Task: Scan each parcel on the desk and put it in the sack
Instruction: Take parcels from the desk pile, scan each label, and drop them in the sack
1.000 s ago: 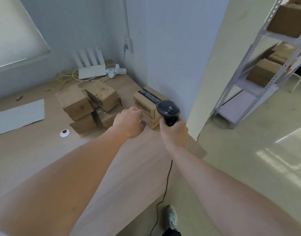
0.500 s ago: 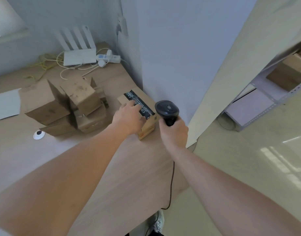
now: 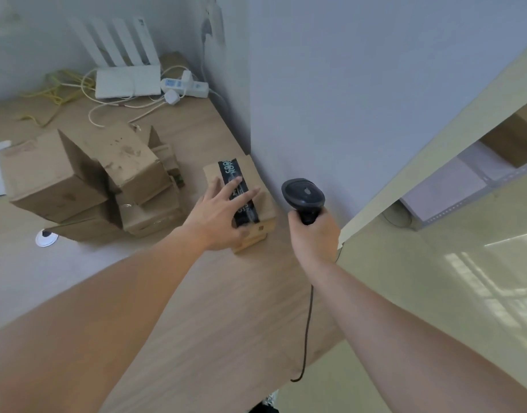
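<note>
A small cardboard parcel (image 3: 263,201) with a black printed tape strip lies on the wooden desk (image 3: 196,308) close to the wall. My left hand (image 3: 220,213) rests flat on its top with the fingers spread and straight. My right hand (image 3: 314,234) grips the handle of a black corded barcode scanner (image 3: 303,194), held upright just right of the parcel. A pile of several brown cardboard parcels (image 3: 86,180) sits to the left on the desk. No sack is in view.
A white router (image 3: 126,81), a power strip (image 3: 186,84) and loose cables lie at the desk's back corner. A white round cap (image 3: 47,237) sits left of the pile. A grey wall corner stands behind the parcel. Metal shelving (image 3: 479,180) with boxes stands right.
My left hand has opened from a curled hold and now lies flat on the taped parcel, which has turned so its taped face is up. The scanner has stayed beside it.
</note>
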Demonstrator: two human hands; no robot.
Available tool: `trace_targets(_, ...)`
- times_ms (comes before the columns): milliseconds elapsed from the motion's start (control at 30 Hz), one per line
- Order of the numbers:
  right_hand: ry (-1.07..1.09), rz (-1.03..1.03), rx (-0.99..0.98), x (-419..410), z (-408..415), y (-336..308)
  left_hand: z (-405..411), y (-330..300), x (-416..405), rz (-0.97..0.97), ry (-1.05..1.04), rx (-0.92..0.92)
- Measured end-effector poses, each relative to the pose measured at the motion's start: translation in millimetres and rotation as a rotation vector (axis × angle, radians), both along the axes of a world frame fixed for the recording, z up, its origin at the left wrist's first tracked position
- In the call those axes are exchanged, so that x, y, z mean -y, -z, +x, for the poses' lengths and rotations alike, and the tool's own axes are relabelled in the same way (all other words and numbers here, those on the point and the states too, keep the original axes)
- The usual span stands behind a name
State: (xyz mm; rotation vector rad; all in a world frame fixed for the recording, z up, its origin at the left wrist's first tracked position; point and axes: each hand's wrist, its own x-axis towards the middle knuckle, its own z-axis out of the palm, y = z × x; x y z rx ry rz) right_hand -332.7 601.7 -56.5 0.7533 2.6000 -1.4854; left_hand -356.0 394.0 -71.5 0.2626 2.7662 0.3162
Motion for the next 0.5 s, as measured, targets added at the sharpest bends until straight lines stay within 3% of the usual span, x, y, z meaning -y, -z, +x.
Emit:
trace_targets(167, -0.02, 0.001, -0.007, 6.4, -10.1, 3.2, -8.9, -6.2, 22.0, 0.054, 0.006, 0.013)
trace_targets(300, -0.039, -0.018, -0.004, 9.4, -10.3, 5.8, -16.6, -14.6, 0.7, 0.047, -0.174, -0.057)
trace_targets(500, -0.052, -0.033, -0.021, 8.0, -5.5, 4.7, -16.7, -6.3, -36.8, 0.084, -0.47, 0.062)
